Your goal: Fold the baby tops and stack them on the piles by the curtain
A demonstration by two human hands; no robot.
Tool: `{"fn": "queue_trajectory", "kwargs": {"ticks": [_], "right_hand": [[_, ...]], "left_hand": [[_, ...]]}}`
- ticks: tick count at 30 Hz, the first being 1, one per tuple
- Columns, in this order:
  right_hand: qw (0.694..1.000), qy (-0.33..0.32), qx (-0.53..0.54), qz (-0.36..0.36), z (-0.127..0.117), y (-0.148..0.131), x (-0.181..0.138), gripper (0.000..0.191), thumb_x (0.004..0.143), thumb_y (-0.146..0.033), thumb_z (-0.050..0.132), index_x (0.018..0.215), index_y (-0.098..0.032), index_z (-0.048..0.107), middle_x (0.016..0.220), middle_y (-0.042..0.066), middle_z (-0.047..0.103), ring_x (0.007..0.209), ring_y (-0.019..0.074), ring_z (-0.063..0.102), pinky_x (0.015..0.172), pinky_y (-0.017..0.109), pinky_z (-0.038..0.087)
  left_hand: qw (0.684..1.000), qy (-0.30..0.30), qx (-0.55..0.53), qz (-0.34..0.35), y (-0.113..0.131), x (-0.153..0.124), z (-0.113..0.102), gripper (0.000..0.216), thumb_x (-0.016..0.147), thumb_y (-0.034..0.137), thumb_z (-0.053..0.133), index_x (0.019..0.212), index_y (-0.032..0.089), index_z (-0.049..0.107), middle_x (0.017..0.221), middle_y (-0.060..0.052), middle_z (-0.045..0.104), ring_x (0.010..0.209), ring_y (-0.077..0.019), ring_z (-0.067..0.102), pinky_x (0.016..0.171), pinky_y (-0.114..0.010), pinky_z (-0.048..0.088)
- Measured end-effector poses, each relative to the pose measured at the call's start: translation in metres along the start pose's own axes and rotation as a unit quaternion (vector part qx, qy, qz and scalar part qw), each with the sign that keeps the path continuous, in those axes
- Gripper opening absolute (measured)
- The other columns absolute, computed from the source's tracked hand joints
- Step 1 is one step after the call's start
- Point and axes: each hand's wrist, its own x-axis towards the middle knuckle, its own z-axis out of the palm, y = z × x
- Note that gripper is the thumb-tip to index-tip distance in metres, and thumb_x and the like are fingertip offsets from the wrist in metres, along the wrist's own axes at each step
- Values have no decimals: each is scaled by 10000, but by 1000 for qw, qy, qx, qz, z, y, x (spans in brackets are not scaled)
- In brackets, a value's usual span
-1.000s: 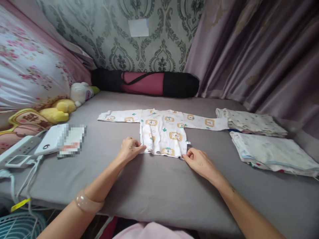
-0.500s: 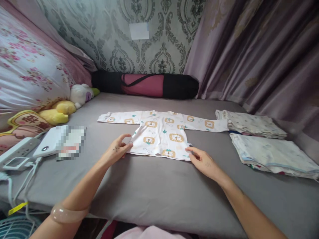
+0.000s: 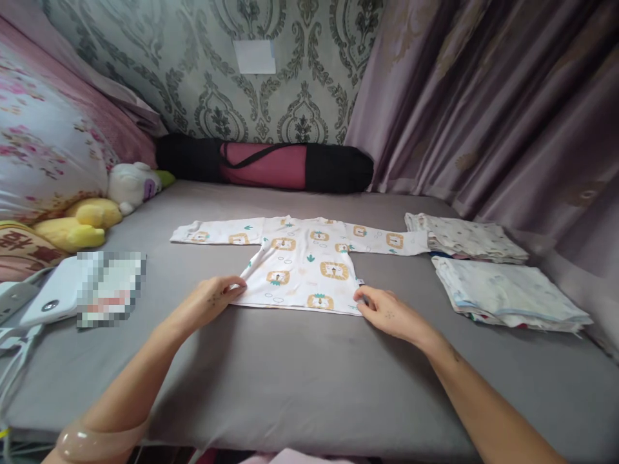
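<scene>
The shirt (image 3: 304, 267) lies flat on the bed (image 3: 300, 380), face up, sleeves spread left and right, in the middle of the grey sheet. A second ago its lower part was narrow, with both hands pinching the hem corners close together; now the left corner is drawn out to the left, so the body fans wider and flatter. Judging by that, the cloth is being spread and smoothed.

The left hand (image 3: 207, 301) rests at the near left corner of the hem, fingers (image 3: 235, 287) closed lightly on the edge of the cloth. The right hand (image 3: 387, 314) lies at the near right corner, fingers bent and pressing on the hem; whether it truly pinches the cloth I cannot tell.

No container shows. At the right, well apart from the shirt's body, lie two stacks of folded cloths (image 3: 503, 293), the far stack touching the right sleeve end. At the left are soft toys (image 3: 91, 216) and a white device (image 3: 51, 299); a rolled mat (image 3: 265, 164) lies along the far wall.
</scene>
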Motion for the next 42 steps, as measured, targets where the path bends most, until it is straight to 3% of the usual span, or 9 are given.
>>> {"fn": "queue_trajectory", "kwargs": {"ticks": [5, 8, 12, 14, 17, 21, 25, 38, 42], "right_hand": [[999, -21, -30, -22, -13, -1, 20, 204, 833, -278, 520, 758, -231, 704, 684, -14, 656, 606, 136, 550, 557, 243, 303], [999, 45, -23, -6, -19, 6, 51, 230, 859, -273, 516, 766, -205, 714, 730, 5, 679, 697, 157, 598, 613, 239, 367], [979, 177, -89, 42, -17, 15, 96, 276, 908, -176, 460, 1029, -194, 707, 1102, 78, 686, 997, 206, 619, 805, 267, 424], [973, 187, -126, 52, -14, 17, 109, 326, 922, -151, 436, 1151, -193, 665, 1234, 106, 626, 1076, 225, 603, 857, 286, 429], [968, 168, -180, 51, -7, 16, 117, 365, 952, -145, 364, 1192, -186, 635, 1280, 137, 576, 1100, 248, 599, 875, 317, 437], [962, 157, -218, 42, -4, 15, 116, 409, 964, -128, 283, 1205, -179, 611, 1301, 154, 550, 1125, 260, 583, 890, 341, 436], [964, 139, -225, 29, -9, 17, 116, 446, 941, -89, 274, 1255, -189, 575, 1321, 160, 537, 1132, 268, 570, 910, 369, 424], [968, 156, -195, -2, -23, 42, 134, 406, 962, -104, 297, 1222, -196, 596, 1305, 113, 566, 1126, 227, 563, 896, 317, 420], [968, 149, -200, 31, -29, 25, 136, 347, 931, -102, 382, 1142, -169, 648, 1245, 129, 618, 1156, 252, 558, 944, 341, 412]], "left_hand": [[998, 1, 56, 26, 0, 0, -1, 397, 832, 523, 458, 978, 262, 719, 827, -54, 669, 738, -230, 596, 662, -277, 410], [987, 70, 115, 85, 10, 4, 8, 343, 870, 451, 434, 939, 244, 699, 929, -94, 659, 807, -247, 607, 683, -304, 427], [957, 72, 99, 263, 57, 16, 39, 324, 951, 328, 353, 994, 206, 650, 981, -114, 658, 908, -236, 613, 793, -335, 473], [932, 12, 86, 351, 91, 24, 61, 312, 970, 275, 335, 998, 189, 634, 987, -113, 667, 964, -232, 614, 856, -354, 486], [900, 3, 70, 431, 133, 37, 98, 288, 965, 210, 332, 1044, 170, 606, 1071, -140, 658, 1058, -246, 605, 927, -400, 498], [901, 42, 71, 427, 152, 52, 140, 354, 971, 238, 358, 1253, 104, 526, 1360, -232, 537, 1364, -307, 431, 1109, -496, 389], [913, 33, 105, 393, 146, 57, 162, 518, 990, 372, 365, 1401, 64, 430, 1507, -246, 395, 1452, -323, 297, 1160, -518, 313], [870, -50, 128, 474, 153, 28, 151, 693, 995, 569, 243, 1475, 88, 376, 1565, -185, 318, 1481, -281, 219, 1208, -446, 195], [851, -68, 94, 512, 158, 14, 155, 699, 989, 577, 261, 1472, 85, 373, 1542, -191, 364, 1465, -275, 273, 1208, -418, 210]]}}
